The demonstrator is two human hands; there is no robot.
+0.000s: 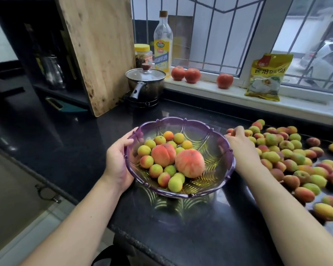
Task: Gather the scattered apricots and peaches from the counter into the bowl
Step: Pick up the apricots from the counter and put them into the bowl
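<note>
On the dark bench (69,150), left hand (117,160) is gripping the purple bowl (225,169) rim while right hand (238,139) is pinching an apricot (233,132) from the scattered pile (296,160); better keeping the bowl steady.

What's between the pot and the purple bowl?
Only bare black counter lies between the pot and the bowl in the head view.

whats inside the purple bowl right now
The purple bowl holds two big peaches and over a dozen small apricots. Any fruit beneath the peaches is hidden.
</note>
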